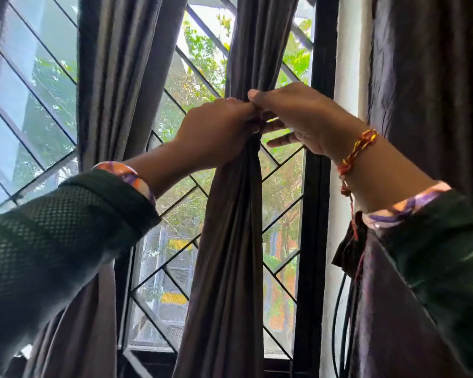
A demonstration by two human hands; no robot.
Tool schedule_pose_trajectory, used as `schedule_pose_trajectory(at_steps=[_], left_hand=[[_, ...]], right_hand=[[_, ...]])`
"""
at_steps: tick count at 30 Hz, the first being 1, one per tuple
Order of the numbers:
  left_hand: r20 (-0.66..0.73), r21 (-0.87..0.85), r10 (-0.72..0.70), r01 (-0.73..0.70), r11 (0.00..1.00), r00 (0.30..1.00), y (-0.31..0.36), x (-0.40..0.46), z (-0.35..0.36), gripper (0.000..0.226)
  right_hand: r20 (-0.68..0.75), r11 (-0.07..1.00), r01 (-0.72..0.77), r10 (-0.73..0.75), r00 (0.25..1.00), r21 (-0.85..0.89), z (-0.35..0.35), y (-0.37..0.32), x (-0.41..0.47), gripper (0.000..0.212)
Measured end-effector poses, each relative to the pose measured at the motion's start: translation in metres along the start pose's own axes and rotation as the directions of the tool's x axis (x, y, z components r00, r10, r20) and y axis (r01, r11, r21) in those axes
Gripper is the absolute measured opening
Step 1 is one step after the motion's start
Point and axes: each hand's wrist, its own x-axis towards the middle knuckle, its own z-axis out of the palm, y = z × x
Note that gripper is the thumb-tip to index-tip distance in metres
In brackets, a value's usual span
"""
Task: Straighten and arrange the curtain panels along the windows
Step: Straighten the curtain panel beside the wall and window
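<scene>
The middle curtain panel (230, 241) serves as the reference landmark: a dark grey-brown length of fabric hanging in front of the window (175, 219), gathered into a tight bunch at mid-height and spreading into loose vertical folds below that bunch. The left hand (216, 129) reaches in from the left of the panel, and its grip is curled round the gathered fabric at the bunch, fingers pressed together over the cloth. The right hand (295, 115) reaches in from the right of the panel and meets the left hand at the same point; its thumb and forefinger pinch the fabric at the top of the bunch, while its lower fingers extend straight beneath, toward the panel. The two hands touch each other at the bunch. A red and yellow thread band (357, 150) circles the right wrist, to the right of the panel. Both forearms wear dark green sleeves (66, 230) with patterned cuffs. To the left of the middle panel hangs a second curtain panel (115, 77), well apart from it. To the right, beyond the black window frame (316, 186) and a white strip of wall (347, 64), hangs a third curtain panel (426, 91). Behind the middle panel, a diagonal metal grille (172, 271) crosses the glass, with green foliage (200, 45) visible outside.
</scene>
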Motion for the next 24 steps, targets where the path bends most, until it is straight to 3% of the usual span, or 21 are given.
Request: schedule_pose_trajectory(at_steps=[2,4,6,8,10,12,14,15,17,19,24], left_hand=[[0.092,-0.29,-0.219,0.237,0.927,0.971,-0.003,0.003,0.0,0.032],[0.234,-0.522,-0.343,0.415,0.745,0.91,-0.01,0.004,-0.002,0.035],[0.377,-0.662,-0.344,0.51,0.549,0.86,-0.013,0.001,-0.004,0.033],[0.45,-0.679,-0.282,0.53,0.508,0.847,-0.014,-0.003,-0.005,0.025],[0.479,-0.66,-0.243,0.529,0.533,0.844,-0.013,-0.003,-0.005,0.02],[0.398,-0.547,-0.229,0.43,0.718,0.888,-0.012,-0.002,-0.001,0.033],[0.271,-0.225,-0.213,0.277,0.934,0.939,-0.009,-0.002,0.004,0.037],[0.211,-0.055,-0.22,0.236,0.97,0.952,-0.007,-0.003,0.004,0.034],[0.069,0.151,-0.155,0.143,0.978,0.985,-0.003,-0.006,0.005,0.03],[-0.039,0.311,0.033,-0.02,0.95,0.999,-0.004,-0.011,0.007,0.026],[-0.262,0.506,0.276,-0.112,0.855,0.925,-0.011,-0.019,0.012,0.016]], right_hand=[[0.063,0.999,0.043,-0.044,0.997,0.015,-0.001,0.008,-0.005,0.025],[0.09,0.994,0.108,-0.108,0.99,0.012,0.0,0.017,-0.007,0.019],[0.035,0.986,0.166,-0.166,0.985,0.004,0.001,0.023,-0.007,0.01],[-0.022,0.983,0.185,-0.184,0.983,0.02,0.001,0.025,-0.005,0.005],[-0.04,0.984,0.175,-0.174,0.984,0.028,0.001,0.026,-0.003,0.012],[-0.046,0.986,0.169,-0.169,0.985,-0.009,0.006,0.027,-0.001,0.018],[-0.068,0.98,0.173,-0.18,0.981,-0.099,0.012,0.028,0.001,0.023],[-0.082,0.976,0.172,-0.184,0.98,-0.133,0.015,0.028,0.002,0.025],[-0.098,0.976,0.157,-0.173,0.98,-0.148,0.017,0.027,0.004,0.027],[-0.1,0.979,0.145,-0.16,0.982,-0.14,0.018,0.026,0.005,0.029],[-0.106,0.995,0.096,-0.098,0.989,-0.029,0.019,0.025,0.008,0.027]])
